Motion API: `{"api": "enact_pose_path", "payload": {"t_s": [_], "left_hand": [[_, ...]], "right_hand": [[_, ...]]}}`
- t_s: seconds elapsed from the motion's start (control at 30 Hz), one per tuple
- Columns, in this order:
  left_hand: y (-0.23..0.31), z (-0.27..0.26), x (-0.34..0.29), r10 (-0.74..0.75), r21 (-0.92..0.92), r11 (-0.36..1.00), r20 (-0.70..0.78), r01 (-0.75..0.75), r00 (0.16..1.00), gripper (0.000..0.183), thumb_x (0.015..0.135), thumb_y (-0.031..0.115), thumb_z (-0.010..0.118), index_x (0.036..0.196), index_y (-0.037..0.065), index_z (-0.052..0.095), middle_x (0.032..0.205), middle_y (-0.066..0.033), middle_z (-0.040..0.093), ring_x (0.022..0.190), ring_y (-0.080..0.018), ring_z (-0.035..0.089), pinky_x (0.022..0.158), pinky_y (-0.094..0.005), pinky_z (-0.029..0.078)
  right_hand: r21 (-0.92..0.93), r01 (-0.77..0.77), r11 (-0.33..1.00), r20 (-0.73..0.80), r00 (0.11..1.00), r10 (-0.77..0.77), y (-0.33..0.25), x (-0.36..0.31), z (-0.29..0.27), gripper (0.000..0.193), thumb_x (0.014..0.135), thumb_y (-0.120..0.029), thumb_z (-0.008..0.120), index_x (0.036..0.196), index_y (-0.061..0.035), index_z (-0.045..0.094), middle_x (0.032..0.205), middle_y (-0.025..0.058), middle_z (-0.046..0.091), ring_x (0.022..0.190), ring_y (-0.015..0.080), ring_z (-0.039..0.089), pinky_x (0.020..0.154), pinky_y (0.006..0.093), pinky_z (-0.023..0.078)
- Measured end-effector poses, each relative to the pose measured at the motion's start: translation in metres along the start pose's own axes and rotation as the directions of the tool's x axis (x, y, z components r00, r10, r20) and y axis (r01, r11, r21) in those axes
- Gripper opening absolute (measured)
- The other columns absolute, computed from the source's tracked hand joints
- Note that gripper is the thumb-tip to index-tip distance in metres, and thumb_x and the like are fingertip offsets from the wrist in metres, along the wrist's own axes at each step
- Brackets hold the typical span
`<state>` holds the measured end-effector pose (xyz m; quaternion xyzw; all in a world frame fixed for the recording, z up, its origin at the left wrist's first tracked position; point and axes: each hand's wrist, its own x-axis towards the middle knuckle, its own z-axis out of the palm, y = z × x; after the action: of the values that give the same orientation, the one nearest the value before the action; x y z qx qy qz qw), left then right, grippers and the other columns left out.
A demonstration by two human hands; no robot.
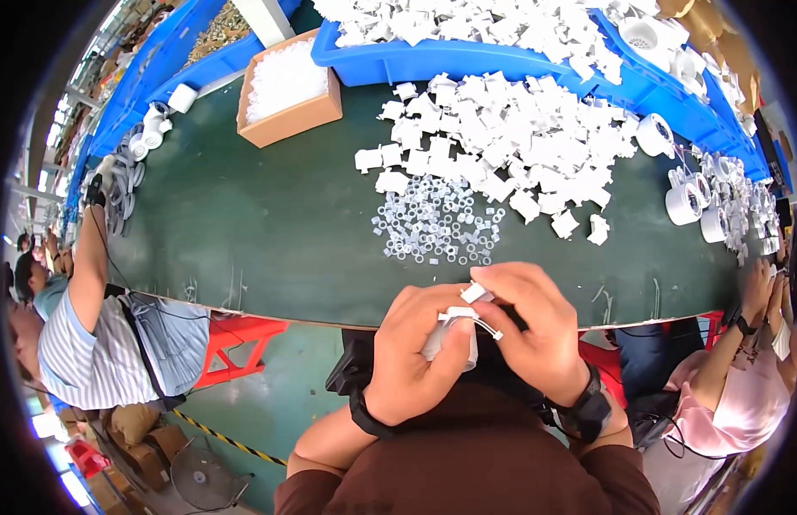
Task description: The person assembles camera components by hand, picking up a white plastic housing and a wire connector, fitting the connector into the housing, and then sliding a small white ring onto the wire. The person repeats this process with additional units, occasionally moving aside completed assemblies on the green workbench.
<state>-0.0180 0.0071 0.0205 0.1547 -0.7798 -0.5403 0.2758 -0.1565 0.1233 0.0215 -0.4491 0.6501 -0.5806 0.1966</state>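
Both my hands are together just off the table's near edge. My left hand (420, 352) is closed around a white plastic fitting (458, 319) with a rounded body and a thin curved arm. Between the thumb and fingers of my right hand (536, 326) is a small white plastic piece (476, 293), held right above the fitting. Whether the two parts touch, I cannot tell. Beyond my hands lies a spread of small translucent hex nuts (437, 219). Behind the nuts is a large pile of white plastic pieces (527, 137).
A cardboard box (291, 122) of small white parts stands at the back. Blue bins (398, 64) of white pieces line the far edge of the green table (261, 232). White round parts (683, 203) are heaped right. People work at both sides, by red stools (235, 352).
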Motion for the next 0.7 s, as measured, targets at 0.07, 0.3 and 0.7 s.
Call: {"api": "enact_pose_path", "payload": {"t_s": [0.07,0.3,0.7], "left_hand": [[0.0,-0.004,-0.002,-0.068,0.015,0.998,-0.023,0.068,0.997,0.015,0.091,0.006,0.067,0.105,0.002,0.069,0.116,-0.0147,0.072,0.09,-0.0274,0.062,0.083,-0.0369,0.05],[0.002,-0.009,-0.006,-0.06,0.028,0.998,-0.026,0.061,0.998,0.013,0.096,0.007,0.059,0.104,0.001,0.068,0.112,-0.0131,0.072,0.089,-0.0218,0.061,0.084,-0.034,0.049],[-0.004,-0.008,-0.005,0.157,0.46,0.887,-0.246,-0.028,0.956,0.028,0.091,-0.002,0.053,0.115,0.0,0.066,0.113,-0.0146,0.068,0.099,-0.0301,0.058,0.089,-0.0386,0.045]], "right_hand": [[-0.272,0.202,0.941,0.036,0.979,-0.199,-0.002,0.006,0.004,0.048,0.083,0.013,0.073,0.128,-0.0013,0.066,0.109,0.0148,0.07,0.093,0.0278,0.069,0.079,0.0337,0.056],[-0.283,0.194,0.939,0.103,0.98,-0.171,-0.001,0.013,0.004,0.046,0.085,0.011,0.071,0.129,-0.0017,0.063,0.111,0.0125,0.071,0.096,0.0233,0.069,0.085,0.0327,0.055],[0.304,-0.149,0.941,0.13,0.985,0.114,-0.015,-0.001,0.031,0.039,0.092,0.011,0.065,0.13,0.004,0.059,0.123,0.0109,0.068,0.118,0.0193,0.066,0.102,0.0308,0.05]]}}
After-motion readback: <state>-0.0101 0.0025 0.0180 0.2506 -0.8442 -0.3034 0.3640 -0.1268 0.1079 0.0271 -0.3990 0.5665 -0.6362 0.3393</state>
